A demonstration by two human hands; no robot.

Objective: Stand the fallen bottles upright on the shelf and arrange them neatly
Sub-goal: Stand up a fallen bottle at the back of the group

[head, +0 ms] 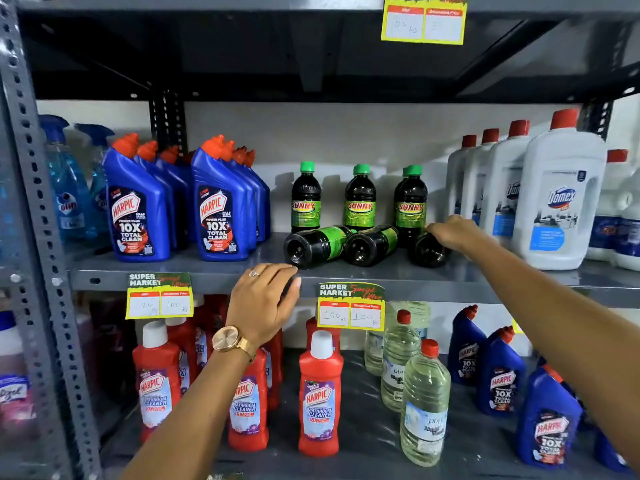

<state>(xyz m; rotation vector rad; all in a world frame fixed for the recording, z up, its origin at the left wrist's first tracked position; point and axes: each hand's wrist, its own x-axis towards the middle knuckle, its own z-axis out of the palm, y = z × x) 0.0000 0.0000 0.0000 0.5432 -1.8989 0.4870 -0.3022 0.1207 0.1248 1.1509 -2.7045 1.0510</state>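
Note:
Three dark Sunny bottles with green caps stand upright at the back of the middle shelf (346,275): left (305,199), middle (360,199), right (411,202). In front of them three more lie on their sides, bases toward me: left (317,245), middle (370,244), right (427,251). My right hand (452,232) rests on top of the right fallen bottle, fingers curled over it. My left hand (265,299), with a ring and gold watch, hovers at the shelf's front edge just below the left fallen bottle, fingers loosely curled, holding nothing.
Blue Harpic bottles (138,209) stand in rows to the left, large white Domex jugs (557,202) to the right. Price tags (350,306) hang from the shelf edge. The lower shelf holds red Harpic bottles (320,396), clear bottles and more blue ones.

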